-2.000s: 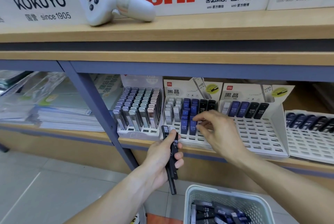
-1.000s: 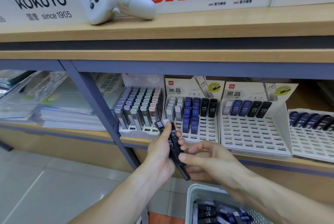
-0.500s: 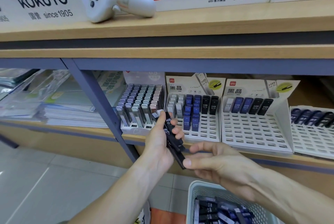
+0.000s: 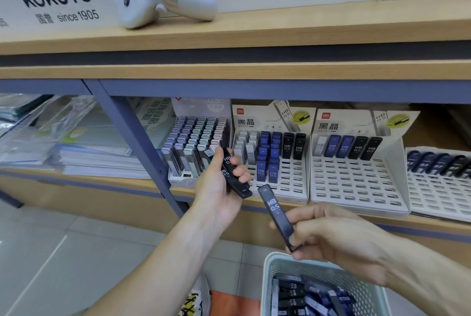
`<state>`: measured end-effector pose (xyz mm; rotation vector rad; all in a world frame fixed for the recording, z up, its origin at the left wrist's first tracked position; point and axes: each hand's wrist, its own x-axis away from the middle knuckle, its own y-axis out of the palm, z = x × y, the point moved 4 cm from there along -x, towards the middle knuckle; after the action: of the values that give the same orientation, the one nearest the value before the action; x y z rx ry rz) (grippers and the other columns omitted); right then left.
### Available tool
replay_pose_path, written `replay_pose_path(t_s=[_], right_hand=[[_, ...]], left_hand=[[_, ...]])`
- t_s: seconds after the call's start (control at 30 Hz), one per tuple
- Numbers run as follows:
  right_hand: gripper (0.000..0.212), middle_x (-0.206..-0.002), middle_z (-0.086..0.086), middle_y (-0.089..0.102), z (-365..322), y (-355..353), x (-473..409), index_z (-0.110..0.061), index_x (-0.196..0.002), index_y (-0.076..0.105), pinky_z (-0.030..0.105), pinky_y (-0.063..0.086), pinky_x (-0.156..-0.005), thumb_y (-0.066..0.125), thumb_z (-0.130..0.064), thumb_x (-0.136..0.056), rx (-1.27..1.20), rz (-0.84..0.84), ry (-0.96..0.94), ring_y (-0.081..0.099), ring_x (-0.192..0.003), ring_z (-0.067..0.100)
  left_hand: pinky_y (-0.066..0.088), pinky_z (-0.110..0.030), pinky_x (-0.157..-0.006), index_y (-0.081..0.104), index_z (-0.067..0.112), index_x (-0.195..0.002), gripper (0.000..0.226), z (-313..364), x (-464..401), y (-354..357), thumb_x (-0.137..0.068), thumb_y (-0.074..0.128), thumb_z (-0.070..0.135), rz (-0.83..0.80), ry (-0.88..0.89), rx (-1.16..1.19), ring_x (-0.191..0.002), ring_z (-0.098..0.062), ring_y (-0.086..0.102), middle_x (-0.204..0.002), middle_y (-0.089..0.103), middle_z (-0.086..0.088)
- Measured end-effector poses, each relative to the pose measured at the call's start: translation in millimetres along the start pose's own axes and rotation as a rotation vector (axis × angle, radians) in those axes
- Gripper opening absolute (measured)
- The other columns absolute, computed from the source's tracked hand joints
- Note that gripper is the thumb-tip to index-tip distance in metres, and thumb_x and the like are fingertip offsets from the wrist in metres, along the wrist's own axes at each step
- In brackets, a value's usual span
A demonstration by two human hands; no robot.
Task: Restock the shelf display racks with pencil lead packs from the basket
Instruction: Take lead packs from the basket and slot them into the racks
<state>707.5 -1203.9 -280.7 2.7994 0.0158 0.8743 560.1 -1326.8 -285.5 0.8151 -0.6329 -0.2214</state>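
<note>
Right hand (image 4: 339, 236) has pulled one black pack (image 4: 276, 216) clear, pinched at its lower end. Left hand (image 4: 219, 188) still clutches the spare packs (image 4: 233, 175), so I'd slot this one into the rack (image 4: 293, 178) next.

One wide-angle view, worn on the person's head, faces forward and slightly down at a wooden shelf (image 4: 254, 32) close in front. It sits near enough that both forearms reach in from the bottom edge, with floor tiles (image 4: 51, 252) at lower left.
</note>
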Motion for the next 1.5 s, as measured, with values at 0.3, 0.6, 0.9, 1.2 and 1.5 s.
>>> replay_pose_path(t_s=[0.3,0.6,0.9,1.2,1.5], right_hand=[[0.049,-0.088,0.009,0.075,-14,-52,-21,-0.029,-0.127,0.059,0.041,0.055,-0.089,0.079,-0.012,-0.086,0.179,0.462,-0.274,0.069,-0.069,0.022],[0.057,-0.087,-0.006,0.07,-54,-82,-52,-0.037,-0.134,0.044,0.033,0.058,-0.071,0.075,-0.019,-0.09,0.676,0.79,-0.604,0.07,-0.08,0.013],[0.027,-0.087,-0.004,0.071,-61,-65,-81,-0.023,-0.119,0.054,0.04,0.059,-0.063,0.067,-0.02,-0.096,0.996,0.892,-0.933,0.07,-0.073,0.02],[0.025,-0.091,-0.001,0.075,-65,-68,-90,-0.024,-0.119,0.057,0.04,0.059,-0.062,0.066,-0.021,-0.096,1.117,0.909,-0.965,0.072,-0.074,0.024],[0.022,-0.09,-0.002,0.073,-68,-71,-87,-0.022,-0.114,0.064,0.037,0.06,-0.072,0.07,-0.016,-0.094,1.07,0.854,-0.91,0.071,-0.079,0.019]], left_hand=[[0.036,-0.022,-0.038,0.057,0.011,-0.102,0.023,-16,10,-10,-0.105,0.053,0.034,0.033,-0.063,-0.105,-0.045,-0.011,0.038,-0.067,0.051,0.001],[0.035,-0.023,-0.037,0.053,0.01,-0.113,0.023,-30,12,-10,-0.105,0.055,0.031,0.075,-0.096,-0.154,-0.044,-0.013,0.038,-0.065,0.052,-0.002],[0.035,-0.023,-0.037,0.054,0.009,-0.108,0.022,-33,8,-4,-0.106,0.053,0.031,0.05,-0.109,-0.155,-0.044,-0.013,0.038,-0.065,0.052,-0.002],[0.034,-0.023,-0.037,0.056,0.009,-0.112,0.026,-37,6,-1,-0.103,0.058,0.033,0.025,-0.147,-0.183,-0.045,-0.013,0.04,-0.068,0.054,-0.003],[0.032,-0.022,-0.035,0.058,0.007,-0.114,0.034,-39,7,-3,-0.102,0.057,0.039,-0.006,-0.148,-0.206,-0.045,-0.012,0.038,-0.071,0.054,-0.003]])
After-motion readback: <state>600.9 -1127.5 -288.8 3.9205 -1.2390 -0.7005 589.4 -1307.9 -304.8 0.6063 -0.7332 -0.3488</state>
